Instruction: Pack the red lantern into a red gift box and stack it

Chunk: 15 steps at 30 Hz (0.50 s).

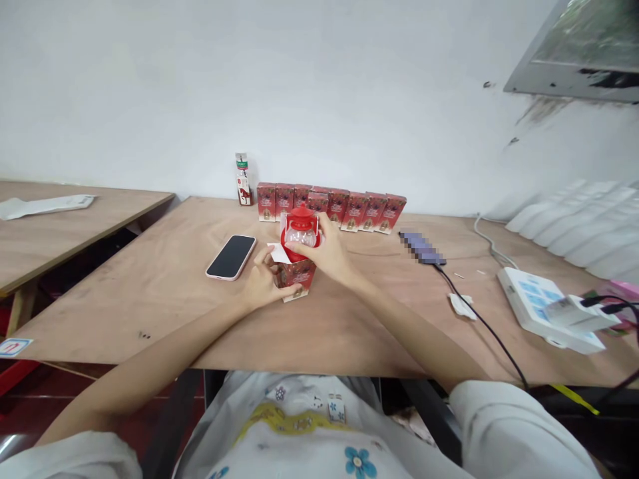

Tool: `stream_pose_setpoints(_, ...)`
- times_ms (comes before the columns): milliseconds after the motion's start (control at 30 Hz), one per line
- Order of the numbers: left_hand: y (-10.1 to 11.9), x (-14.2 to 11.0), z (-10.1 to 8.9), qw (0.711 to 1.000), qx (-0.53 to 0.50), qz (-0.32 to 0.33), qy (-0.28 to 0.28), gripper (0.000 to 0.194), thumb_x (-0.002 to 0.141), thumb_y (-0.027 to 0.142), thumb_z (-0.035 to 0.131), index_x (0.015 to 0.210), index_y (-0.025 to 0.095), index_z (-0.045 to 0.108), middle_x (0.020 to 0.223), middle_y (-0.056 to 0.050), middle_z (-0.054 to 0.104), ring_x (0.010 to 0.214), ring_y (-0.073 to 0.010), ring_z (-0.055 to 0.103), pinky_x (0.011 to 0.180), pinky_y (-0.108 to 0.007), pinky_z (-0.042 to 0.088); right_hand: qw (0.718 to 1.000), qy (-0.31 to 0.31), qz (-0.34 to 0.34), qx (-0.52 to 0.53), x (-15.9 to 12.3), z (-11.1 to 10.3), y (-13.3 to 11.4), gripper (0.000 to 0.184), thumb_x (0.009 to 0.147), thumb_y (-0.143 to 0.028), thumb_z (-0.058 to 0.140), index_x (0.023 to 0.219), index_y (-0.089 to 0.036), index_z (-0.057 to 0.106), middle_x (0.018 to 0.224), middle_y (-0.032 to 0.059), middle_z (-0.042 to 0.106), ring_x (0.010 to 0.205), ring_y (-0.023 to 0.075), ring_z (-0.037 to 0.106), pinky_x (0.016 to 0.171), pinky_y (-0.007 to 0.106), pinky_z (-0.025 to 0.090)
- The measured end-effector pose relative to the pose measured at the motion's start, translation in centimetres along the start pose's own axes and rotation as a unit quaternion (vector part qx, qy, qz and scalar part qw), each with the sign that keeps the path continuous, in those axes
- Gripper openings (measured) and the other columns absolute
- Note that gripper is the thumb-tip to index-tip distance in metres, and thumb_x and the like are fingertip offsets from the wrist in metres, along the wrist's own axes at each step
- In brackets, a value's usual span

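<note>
On a wooden worktop (309, 339), in front of a seated person, a miniature red lantern (302, 225) stood upright at the mouth of a red printed carton (298, 275). The left hand (263, 281) held the carton, thumb across its front, beside a raised white flap (278, 253); the right hand's (333, 253) fingers were wrapped round the lantern's side. Matters seemed midway: the lantern's upper part was clear, its bottom apparently inside, the carton not yet closed. Similar cartons (355, 211) stood behind, seemingly shut. The lantern had a peaked red cap and a clear, shiny globe.
</note>
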<state>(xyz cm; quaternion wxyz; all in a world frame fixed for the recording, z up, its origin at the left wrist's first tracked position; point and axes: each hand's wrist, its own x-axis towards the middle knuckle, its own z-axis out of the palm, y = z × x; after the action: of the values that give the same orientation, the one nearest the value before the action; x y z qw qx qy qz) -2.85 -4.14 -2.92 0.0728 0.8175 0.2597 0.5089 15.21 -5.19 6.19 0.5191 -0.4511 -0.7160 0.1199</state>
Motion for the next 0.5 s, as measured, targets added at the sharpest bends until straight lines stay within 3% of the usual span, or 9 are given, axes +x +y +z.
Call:
stream_pose_setpoints(300,0.3,-0.2,-0.2,0.997,0.016,-0.070,-0.013,0.089,0.072,0.045,0.075,0.133,0.026,0.014,0.126,-0.014,0.047,0.082,-0.0194,0.070,0.072,-0.039,0.059,0.987,-0.013,-0.006,-0.158,-0.7,-0.1,-1.4,0.059,0.066,-0.062,0.074,0.104,-0.022,0.054,0.099,0.0119,0.064,0.100,0.0338,0.057,0.086,0.049,0.044)
stream_pose_setpoints(500,0.3,-0.3,-0.1,0.994,0.025,-0.101,-0.020,0.098,0.068,0.043,0.078,0.138,0.029,0.011,0.131,-0.016,0.046,0.085,-0.0196,0.069,0.077,-0.042,0.058,0.981,-0.087,-0.028,-0.171,-0.6,-1.3,-1.7,0.034,0.075,-0.048,0.072,0.091,-0.022,0.061,0.096,0.0096,0.068,0.100,0.0312,0.058,0.086,0.046,0.044)
